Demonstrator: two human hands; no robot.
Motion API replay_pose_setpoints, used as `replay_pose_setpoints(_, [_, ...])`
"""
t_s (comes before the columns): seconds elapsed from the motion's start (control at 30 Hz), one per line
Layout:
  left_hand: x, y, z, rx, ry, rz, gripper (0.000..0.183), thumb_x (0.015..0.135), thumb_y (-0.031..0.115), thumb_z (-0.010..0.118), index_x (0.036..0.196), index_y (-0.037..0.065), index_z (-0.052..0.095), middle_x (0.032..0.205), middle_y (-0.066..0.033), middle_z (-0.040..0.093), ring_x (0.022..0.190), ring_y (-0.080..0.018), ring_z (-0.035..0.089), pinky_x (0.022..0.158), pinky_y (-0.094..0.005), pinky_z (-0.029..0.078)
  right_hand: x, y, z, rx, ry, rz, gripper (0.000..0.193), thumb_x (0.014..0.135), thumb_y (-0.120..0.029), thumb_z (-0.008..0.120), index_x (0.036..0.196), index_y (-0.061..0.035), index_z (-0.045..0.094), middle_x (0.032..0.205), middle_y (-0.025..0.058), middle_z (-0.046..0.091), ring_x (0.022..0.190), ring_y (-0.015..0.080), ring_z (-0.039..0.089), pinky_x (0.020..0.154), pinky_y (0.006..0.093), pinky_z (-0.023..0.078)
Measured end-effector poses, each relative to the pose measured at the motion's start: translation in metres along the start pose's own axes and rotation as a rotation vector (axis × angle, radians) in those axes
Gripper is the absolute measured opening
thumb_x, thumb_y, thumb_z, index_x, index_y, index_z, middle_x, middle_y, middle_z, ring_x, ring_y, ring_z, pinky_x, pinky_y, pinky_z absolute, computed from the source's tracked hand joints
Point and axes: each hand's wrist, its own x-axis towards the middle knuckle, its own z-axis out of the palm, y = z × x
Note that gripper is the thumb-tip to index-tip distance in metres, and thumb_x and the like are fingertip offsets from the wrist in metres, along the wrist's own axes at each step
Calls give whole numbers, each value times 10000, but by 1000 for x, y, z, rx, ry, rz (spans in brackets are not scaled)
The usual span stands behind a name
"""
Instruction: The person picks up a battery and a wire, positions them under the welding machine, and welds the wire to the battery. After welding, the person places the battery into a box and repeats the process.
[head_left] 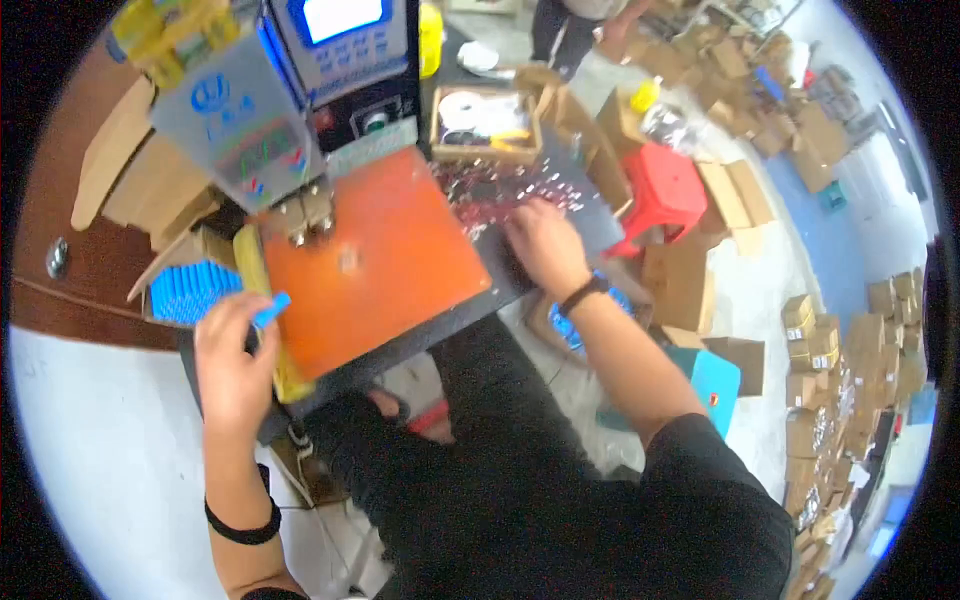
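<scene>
My left hand [232, 365] pinches a blue cylindrical battery cell [272, 310] between thumb and fingers, at the left edge of an orange work plate [385, 265]. Close behind that hand, a carton holds several rows of matching blue cells [195, 292]. On the far right of the dark table, my right hand [545, 245] reaches into scattered small shiny metal pieces [480, 195]. Its fingers are drawn together, and what lies between them is too small to make out. A spot-welding-type machine [250, 125] stands over the plate, its metal head [305, 218] above the far left part.
Yellow padding [255, 265] runs along the plate's left edge. Behind the metal pieces sits an open box of tools and tape [485, 125]. A red stool [665, 195], cardboard boxes [680, 285] and a teal bin [710, 385] stand to the right. Another person [570, 35] is at the back.
</scene>
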Motion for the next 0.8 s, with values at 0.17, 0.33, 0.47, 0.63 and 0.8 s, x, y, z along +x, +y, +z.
replay_pose_setpoints(0.17, [99, 11, 11, 229, 21, 161, 287, 814, 77, 630, 1098, 33, 651, 1023, -154, 653, 1035, -326, 588, 953, -417, 387, 129, 1, -35, 88, 298, -152, 103, 865, -115, 591, 909, -28, 625, 875, 175, 631, 871, 382, 611, 775, 467, 504])
replay_pose_setpoints(0.33, [113, 15, 17, 189, 155, 225, 323, 816, 68, 630, 1135, 23, 644, 1020, -167, 650, 965, -353, 607, 872, -427, 444, 144, 5, -61, 136, 509, -232, 132, 871, -92, 581, 928, 1, 655, 874, 214, 632, 902, 400, 602, 801, 461, 494])
replay_pose_setpoints(0.47, [128, 14, 44, -262, 265, 113, 311, 846, 43, 658, 1152, -1, 628, 1025, -135, 675, 925, -251, 652, 835, -346, 497, 145, -6, -81, 303, 539, -102, 158, 908, -122, 591, 957, 4, 673, 898, 176, 671, 852, 305, 637, 781, 381, 505])
replay_pose_setpoints(0.63, [133, 18, 69, -675, 346, 41, 294, 848, 87, 687, 1123, -3, 636, 995, -150, 679, 934, -229, 684, 824, -310, 516, 121, -64, -93, 941, 480, -105, 166, 979, -119, 568, 1029, 18, 647, 882, 3, 648, 820, 64, 574, 752, 221, 470])
replay_pose_setpoints(0.8, [135, 16, 67, -573, 433, 134, 284, 851, 90, 690, 1105, -28, 645, 903, -136, 691, 863, -223, 687, 784, -304, 524, 116, -99, -50, 820, 497, -266, 148, 985, -104, 572, 1069, 11, 614, 949, 46, 659, 877, 101, 601, 816, 243, 479])
